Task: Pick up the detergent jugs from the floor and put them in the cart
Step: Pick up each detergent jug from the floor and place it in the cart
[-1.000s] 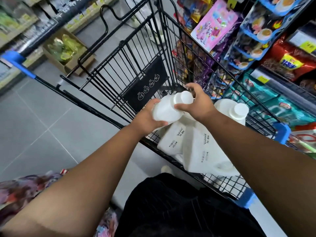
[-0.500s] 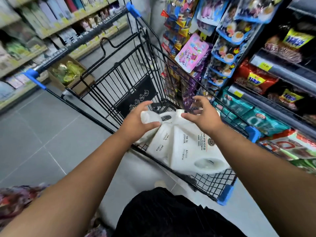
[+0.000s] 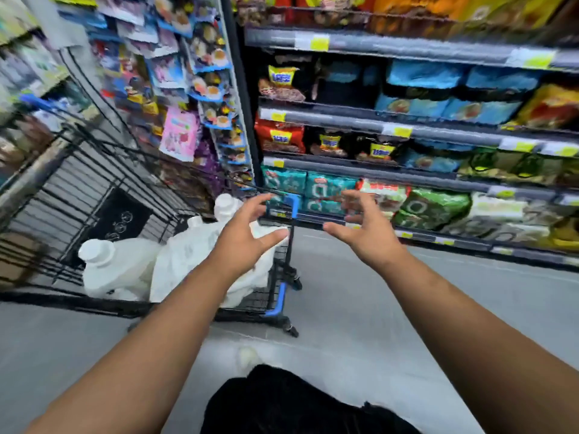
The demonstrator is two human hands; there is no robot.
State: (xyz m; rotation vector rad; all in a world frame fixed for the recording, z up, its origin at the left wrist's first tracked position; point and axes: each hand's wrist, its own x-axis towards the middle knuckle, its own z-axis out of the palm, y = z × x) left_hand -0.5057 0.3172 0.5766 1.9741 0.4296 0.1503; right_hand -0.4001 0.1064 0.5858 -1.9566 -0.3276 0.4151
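Both my hands are spread wide and hold nothing. My left hand [image 3: 247, 228] hovers over the blue-trimmed corner of the cart [image 3: 78, 195], and my right hand [image 3: 368, 234] is just outside it, above the floor [image 3: 344, 308]. The white detergent jugs [image 3: 119, 270] lie heaped inside the cart, against that same corner.

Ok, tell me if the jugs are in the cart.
In: the white jugs lie inside the cart, behind its wire walls.
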